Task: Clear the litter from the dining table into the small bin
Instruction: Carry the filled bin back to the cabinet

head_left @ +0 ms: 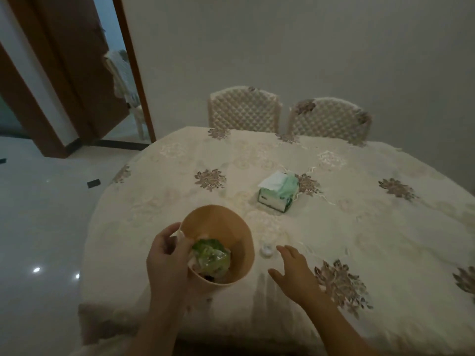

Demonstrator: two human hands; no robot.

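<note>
A small tan bin [226, 227] stands on the dining table [359, 227] near its front left edge. Crumpled green and clear wrappers [212, 258] and other scraps lie inside it. My left hand [167, 255] grips the bin's near left rim, with the thumb inside against the wrappers. My right hand [295, 271] hovers flat and open just right of the bin, fingers spread, holding nothing. A small white round piece of litter [266, 249] rests on the cloth between the bin and my right fingertips.
A green tissue box [279, 192] sits mid-table beyond the bin. Two quilted chairs [244, 109] stand against the far side. A floral tablecloth covers the table. At left lie a glossy floor and an open doorway [123, 86].
</note>
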